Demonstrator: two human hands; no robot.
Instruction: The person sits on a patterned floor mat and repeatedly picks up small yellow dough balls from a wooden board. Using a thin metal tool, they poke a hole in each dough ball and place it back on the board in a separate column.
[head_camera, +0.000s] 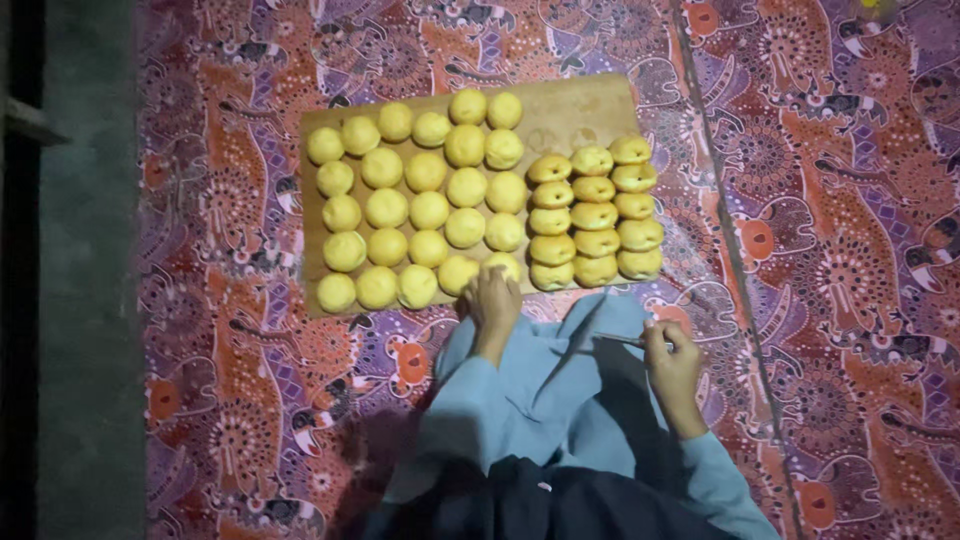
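No packages, labels, signs, screens.

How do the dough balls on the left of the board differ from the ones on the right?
The pale yellow round dough balls are smooth and plain; the darker golden dough pieces look flatter and creased across the top. The pale ones fill the larger part of the wooden board; the golden ones stand in three short columns. Both sit in neat rows on one board.

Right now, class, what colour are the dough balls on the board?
Pale yellow dough balls, clearest in the head view.
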